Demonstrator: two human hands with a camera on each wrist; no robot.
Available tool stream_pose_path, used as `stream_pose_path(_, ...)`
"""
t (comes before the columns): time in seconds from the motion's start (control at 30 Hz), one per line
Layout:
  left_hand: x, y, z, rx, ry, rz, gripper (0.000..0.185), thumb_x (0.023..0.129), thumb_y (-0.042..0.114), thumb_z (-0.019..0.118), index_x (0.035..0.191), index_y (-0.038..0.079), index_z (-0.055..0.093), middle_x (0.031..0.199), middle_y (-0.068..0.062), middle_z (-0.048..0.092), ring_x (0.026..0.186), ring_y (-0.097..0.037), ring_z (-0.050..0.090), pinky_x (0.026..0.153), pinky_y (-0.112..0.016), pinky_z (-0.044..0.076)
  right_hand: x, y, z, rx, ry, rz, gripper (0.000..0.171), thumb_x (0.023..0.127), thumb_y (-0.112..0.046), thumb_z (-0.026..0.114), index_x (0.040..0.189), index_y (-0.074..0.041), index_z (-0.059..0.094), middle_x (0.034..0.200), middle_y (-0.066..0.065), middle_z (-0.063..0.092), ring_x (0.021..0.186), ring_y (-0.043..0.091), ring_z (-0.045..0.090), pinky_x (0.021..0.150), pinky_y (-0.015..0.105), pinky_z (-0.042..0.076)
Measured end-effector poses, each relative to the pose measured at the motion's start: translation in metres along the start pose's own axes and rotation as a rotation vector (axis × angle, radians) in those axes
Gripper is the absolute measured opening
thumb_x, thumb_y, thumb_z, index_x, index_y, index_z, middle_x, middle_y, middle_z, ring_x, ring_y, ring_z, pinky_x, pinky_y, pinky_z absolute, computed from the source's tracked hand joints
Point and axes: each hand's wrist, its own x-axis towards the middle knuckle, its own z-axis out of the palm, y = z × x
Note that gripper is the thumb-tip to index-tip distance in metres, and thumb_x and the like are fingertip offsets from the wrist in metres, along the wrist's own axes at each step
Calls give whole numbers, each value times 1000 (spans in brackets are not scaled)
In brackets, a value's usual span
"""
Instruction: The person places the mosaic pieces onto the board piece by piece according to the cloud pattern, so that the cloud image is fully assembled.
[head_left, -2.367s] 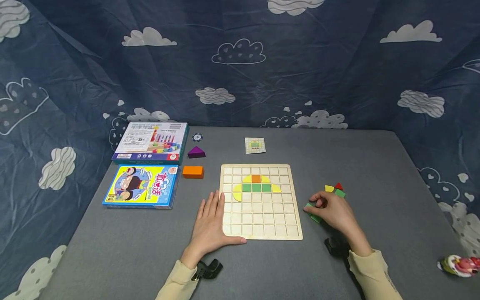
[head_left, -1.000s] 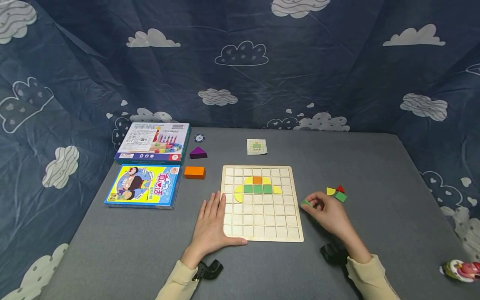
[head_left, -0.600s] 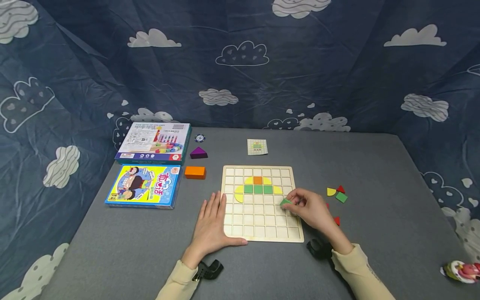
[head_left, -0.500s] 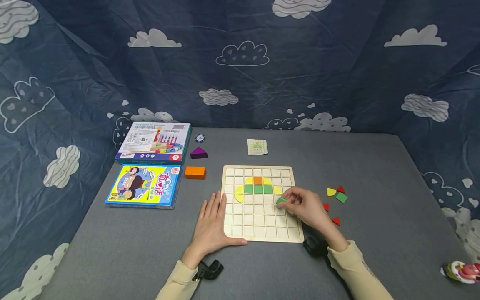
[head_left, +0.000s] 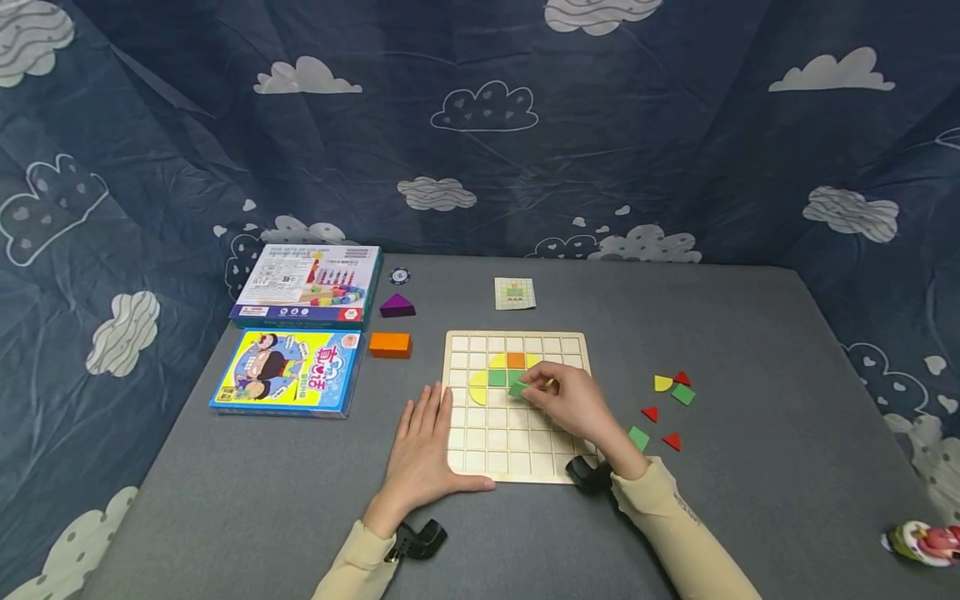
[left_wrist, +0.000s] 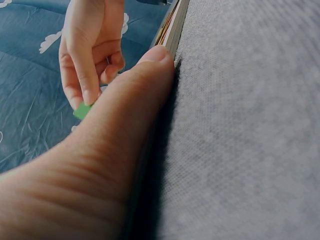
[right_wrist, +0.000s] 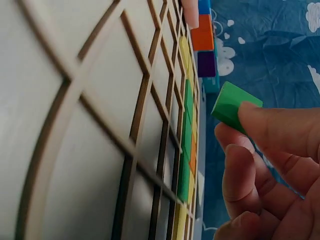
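Two hands over a pale wooden board (head_left: 517, 454), thin and square, cut into a grid of shallow cells by raised strips. Smooth painted tiles set in its upper rows: an orange square (head_left: 514, 360) flanked by yellow curved pieces, a green row beneath, a yellow half-round (head_left: 476, 387) at the left end. Underneath, a grey table (head_left: 735, 333) with a fine, felt-like weave, plain in the left wrist view.

Right hand (head_left: 566, 404) reaching across the board, fingers bent, pinching a small green tile (head_left: 517, 388) at the tips. Flat and square with crisp edges, matte, held just below the green row. In the right wrist view, the green tile (right_wrist: 232, 106) nipped at one end by a fingertip, most of it jutting clear, hanging above the grid; contact with the wood not plain from any view.

Left hand (head_left: 420, 446) laid flat, fingers straight and together, resting on the table at the board's left side, thumb (left_wrist: 145, 85) pressed along its near edge.

Off to the right, loose on the cloth: green squares, red triangles (head_left: 660, 427), one yellow quarter-round. To the left, two glossy cardboard boxes (head_left: 292, 333), an orange block (head_left: 389, 344), a purple wedge (head_left: 395, 306). Beyond the board, a small printed card (head_left: 514, 293).
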Motion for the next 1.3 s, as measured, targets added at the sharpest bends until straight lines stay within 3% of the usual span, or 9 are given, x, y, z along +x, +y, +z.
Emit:
stream_pose_path(0.63,0,1,0,-6,15,5,137,55,86,60,151,1,10,156,-17,10,143,-28,4,113,-43,0,10,-10,23,-110,-34,-18,5,81,-14,75,86,-15,73,71,-11,61,57,6,50,57,29,42)
stream_pose_path(1.3,-1,1,0,2,3,-2,137,56,87,58,151,2,10,157,-16,8,143,-28,4,113,-43,-1,16,-12,29,-125,-31,13,5,81,-16,75,84,-14,72,70,-9,61,56,8,50,55,29,41)
